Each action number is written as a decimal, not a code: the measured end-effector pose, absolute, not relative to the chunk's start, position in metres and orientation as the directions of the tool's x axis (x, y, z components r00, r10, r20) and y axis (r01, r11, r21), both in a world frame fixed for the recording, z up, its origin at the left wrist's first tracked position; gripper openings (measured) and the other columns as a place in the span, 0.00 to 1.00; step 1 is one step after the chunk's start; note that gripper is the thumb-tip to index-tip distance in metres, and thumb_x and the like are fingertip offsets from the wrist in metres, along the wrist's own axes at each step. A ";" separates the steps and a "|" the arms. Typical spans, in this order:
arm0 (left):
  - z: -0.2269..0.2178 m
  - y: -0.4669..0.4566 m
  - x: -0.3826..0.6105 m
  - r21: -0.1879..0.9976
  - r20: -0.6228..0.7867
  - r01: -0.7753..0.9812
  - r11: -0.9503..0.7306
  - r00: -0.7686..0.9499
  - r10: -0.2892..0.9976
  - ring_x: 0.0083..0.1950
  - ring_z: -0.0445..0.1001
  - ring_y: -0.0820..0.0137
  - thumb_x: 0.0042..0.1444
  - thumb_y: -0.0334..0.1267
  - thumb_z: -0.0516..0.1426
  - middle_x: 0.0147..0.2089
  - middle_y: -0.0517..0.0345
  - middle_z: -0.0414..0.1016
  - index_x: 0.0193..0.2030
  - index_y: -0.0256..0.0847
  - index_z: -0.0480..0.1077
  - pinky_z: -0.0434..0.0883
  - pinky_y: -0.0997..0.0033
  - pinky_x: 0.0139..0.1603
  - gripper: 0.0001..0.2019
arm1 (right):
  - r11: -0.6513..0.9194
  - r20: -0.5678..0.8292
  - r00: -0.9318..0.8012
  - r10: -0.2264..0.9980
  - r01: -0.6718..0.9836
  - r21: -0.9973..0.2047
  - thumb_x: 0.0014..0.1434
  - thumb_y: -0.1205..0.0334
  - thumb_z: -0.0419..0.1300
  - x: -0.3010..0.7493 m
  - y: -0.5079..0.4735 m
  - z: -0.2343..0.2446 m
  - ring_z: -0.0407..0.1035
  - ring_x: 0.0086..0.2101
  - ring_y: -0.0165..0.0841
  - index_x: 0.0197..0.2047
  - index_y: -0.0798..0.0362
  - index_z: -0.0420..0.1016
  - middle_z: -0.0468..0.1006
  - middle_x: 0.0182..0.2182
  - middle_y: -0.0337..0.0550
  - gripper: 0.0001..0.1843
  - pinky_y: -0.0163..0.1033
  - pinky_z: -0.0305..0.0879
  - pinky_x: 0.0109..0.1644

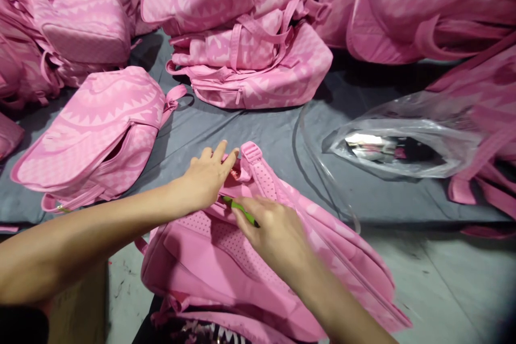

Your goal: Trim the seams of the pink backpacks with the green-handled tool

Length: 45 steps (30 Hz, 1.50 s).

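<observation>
A pink backpack (193,258) lies across my lap and the table edge, its dotted back panel and straps facing up. My left hand (207,177) rests on its top end with fingers spread, beside a shoulder strap (258,164) with a pink plastic buckle. Closed in my right hand (278,231) is a slim green tool (244,210) with dark parts, pointing left toward the bag's top seam. Its tip is partly hidden near the left hand, so I cannot tell what kind of tool it is.
Another pink backpack (108,123) with a part-open side pocket lies at left on the grey-covered table (258,129). Several more (258,64) are piled behind. At right, an open clear plastic bag (407,150) holds small items. A clear strip (322,172) trails over the table edge.
</observation>
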<state>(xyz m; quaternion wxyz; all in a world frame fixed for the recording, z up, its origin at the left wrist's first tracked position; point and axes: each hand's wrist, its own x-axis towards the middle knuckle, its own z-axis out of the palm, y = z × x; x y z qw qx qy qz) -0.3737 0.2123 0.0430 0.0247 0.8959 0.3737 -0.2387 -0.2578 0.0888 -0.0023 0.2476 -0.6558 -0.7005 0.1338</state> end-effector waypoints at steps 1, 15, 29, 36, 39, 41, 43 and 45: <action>0.043 0.212 -0.373 -0.133 -0.448 0.682 -0.719 0.606 0.658 0.70 0.53 0.46 0.53 0.27 0.60 0.78 0.38 0.32 0.75 0.40 0.36 0.72 0.49 0.56 0.48 | 0.085 0.162 -0.005 0.987 0.866 -0.492 0.63 0.64 0.59 -0.256 0.089 -0.002 0.78 0.29 0.35 0.40 0.50 0.81 0.84 0.31 0.40 0.08 0.37 0.67 0.32; 0.044 0.211 -0.374 -0.163 -0.435 0.668 -0.726 0.611 0.661 0.69 0.56 0.47 0.52 0.27 0.60 0.77 0.36 0.34 0.75 0.39 0.38 0.73 0.51 0.54 0.48 | 0.101 0.154 -0.019 0.988 0.830 -0.548 0.65 0.65 0.58 -0.259 0.088 0.000 0.78 0.32 0.34 0.43 0.51 0.81 0.84 0.32 0.40 0.10 0.36 0.68 0.35; 0.025 0.188 -0.350 -0.171 0.023 0.365 -0.915 0.930 0.366 0.77 0.25 0.53 0.63 0.38 0.56 0.78 0.45 0.24 0.75 0.43 0.26 0.42 0.42 0.74 0.45 | 0.100 0.261 -0.030 0.965 0.961 -0.258 0.66 0.63 0.55 -0.224 0.060 0.009 0.77 0.28 0.35 0.38 0.53 0.81 0.83 0.29 0.43 0.12 0.38 0.65 0.33; 0.018 0.189 -0.352 -0.132 0.043 0.297 -0.946 0.955 0.294 0.78 0.31 0.52 0.63 0.32 0.53 0.79 0.51 0.29 0.75 0.54 0.24 0.46 0.42 0.74 0.45 | 0.033 0.223 0.030 0.974 0.962 -0.272 0.66 0.62 0.55 -0.216 0.051 0.011 0.76 0.25 0.34 0.35 0.50 0.81 0.83 0.27 0.40 0.13 0.36 0.65 0.28; 0.008 0.196 -0.344 -0.115 -0.032 0.342 -0.933 0.937 0.348 0.77 0.32 0.48 0.59 0.32 0.57 0.78 0.42 0.30 0.76 0.46 0.29 0.46 0.38 0.73 0.47 | 0.007 0.230 0.058 0.972 0.963 -0.270 0.67 0.59 0.55 -0.210 0.047 0.011 0.76 0.24 0.34 0.40 0.49 0.82 0.83 0.26 0.41 0.14 0.35 0.64 0.26; 0.003 0.199 -0.340 -0.134 -0.058 0.327 -0.935 0.940 0.337 0.77 0.32 0.48 0.59 0.32 0.58 0.78 0.42 0.30 0.76 0.48 0.31 0.44 0.36 0.72 0.46 | -0.004 0.234 0.075 0.969 0.958 -0.288 0.68 0.58 0.54 -0.207 0.043 0.010 0.75 0.22 0.33 0.40 0.49 0.83 0.83 0.25 0.41 0.15 0.35 0.64 0.24; -0.001 0.200 -0.339 -0.142 -0.070 0.317 -0.938 0.942 0.329 0.77 0.33 0.47 0.58 0.33 0.59 0.78 0.42 0.30 0.76 0.48 0.32 0.45 0.37 0.72 0.47 | 0.011 0.221 0.070 0.973 0.938 -0.347 0.69 0.58 0.52 -0.203 0.039 0.008 0.75 0.22 0.32 0.41 0.50 0.82 0.83 0.26 0.42 0.17 0.34 0.66 0.26; -0.003 0.200 -0.340 -0.139 -0.071 0.317 -0.938 0.942 0.328 0.77 0.33 0.46 0.57 0.36 0.61 0.78 0.41 0.31 0.76 0.47 0.32 0.46 0.38 0.71 0.48 | 0.041 0.200 0.047 0.979 0.908 -0.417 0.69 0.59 0.50 -0.201 0.038 0.008 0.76 0.24 0.32 0.42 0.50 0.82 0.84 0.28 0.42 0.17 0.35 0.68 0.29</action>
